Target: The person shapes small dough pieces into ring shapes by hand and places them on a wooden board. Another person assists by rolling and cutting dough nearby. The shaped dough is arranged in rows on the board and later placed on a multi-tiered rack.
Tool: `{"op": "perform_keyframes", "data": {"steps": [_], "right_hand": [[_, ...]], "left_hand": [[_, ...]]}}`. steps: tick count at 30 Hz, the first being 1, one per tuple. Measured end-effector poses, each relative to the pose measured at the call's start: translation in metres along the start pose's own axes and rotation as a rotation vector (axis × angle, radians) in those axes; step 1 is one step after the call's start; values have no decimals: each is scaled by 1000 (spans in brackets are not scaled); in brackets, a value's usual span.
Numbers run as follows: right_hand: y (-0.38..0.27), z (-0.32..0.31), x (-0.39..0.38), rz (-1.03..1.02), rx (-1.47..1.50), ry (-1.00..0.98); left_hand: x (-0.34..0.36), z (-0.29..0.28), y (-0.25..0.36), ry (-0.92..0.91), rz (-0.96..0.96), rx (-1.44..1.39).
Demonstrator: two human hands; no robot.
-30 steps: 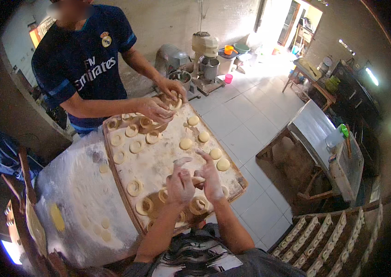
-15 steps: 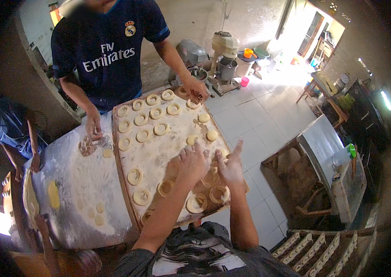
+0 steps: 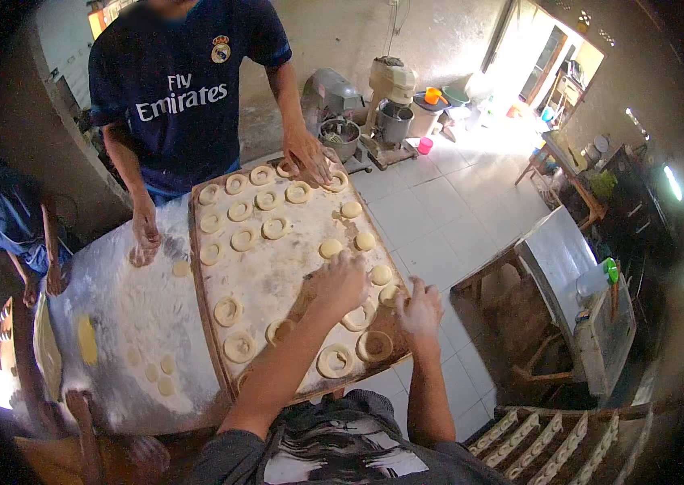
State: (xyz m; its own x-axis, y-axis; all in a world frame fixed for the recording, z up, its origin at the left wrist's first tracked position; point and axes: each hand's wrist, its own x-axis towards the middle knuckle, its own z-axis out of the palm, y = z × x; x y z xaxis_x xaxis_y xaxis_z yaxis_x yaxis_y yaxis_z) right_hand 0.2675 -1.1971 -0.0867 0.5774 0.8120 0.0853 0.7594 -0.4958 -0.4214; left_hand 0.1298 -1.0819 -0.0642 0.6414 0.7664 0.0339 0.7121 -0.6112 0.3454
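Note:
My left hand [image 3: 344,284] hovers over the near part of a floured wooden board [image 3: 265,271], fingers spread, holding nothing I can see. Beside it lies a dough ring [image 3: 358,317], partly covered. At the board's right edge is my right hand [image 3: 420,314], its fingers apart and the thumb side next to a flat dough disc [image 3: 391,296]. Another disc [image 3: 381,275] sits between my hands, and several more, such as one dough disc [image 3: 331,248], lie beyond. Nearer me are more rings, including a dough ring [image 3: 335,361] and a darker-lit ring [image 3: 374,346].
Across the board, a person in a dark jersey [image 3: 184,101] has one hand [image 3: 307,158] at a far dough ring [image 3: 334,180]. A floured metal table [image 3: 116,323] adjoins on the left. Mixers [image 3: 394,85] stand behind; a rack of trays [image 3: 552,449] is at lower right.
My right hand has moved right and down, away from my left, uncovering discs. My left hand has lowered slightly. The other person's far hand has shifted left over the rings.

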Motion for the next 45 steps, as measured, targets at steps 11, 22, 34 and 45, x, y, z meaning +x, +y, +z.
{"op": "perform_keyframes", "data": {"steps": [11,22,34,45], "right_hand": [[32,21,39,-374,219,-125],[-279,103,-17,-567,722,-828],[-413,246,-80,-852,46,-554],[-424,214,-85,-609,612,-1120]], "left_hand": [[23,22,2,107,260,-768],[-222,-68,-230,339,-464,-502],[-297,-40,-318,535,-649,-333],[-293,-30,-380,690,-570,-695]]}}
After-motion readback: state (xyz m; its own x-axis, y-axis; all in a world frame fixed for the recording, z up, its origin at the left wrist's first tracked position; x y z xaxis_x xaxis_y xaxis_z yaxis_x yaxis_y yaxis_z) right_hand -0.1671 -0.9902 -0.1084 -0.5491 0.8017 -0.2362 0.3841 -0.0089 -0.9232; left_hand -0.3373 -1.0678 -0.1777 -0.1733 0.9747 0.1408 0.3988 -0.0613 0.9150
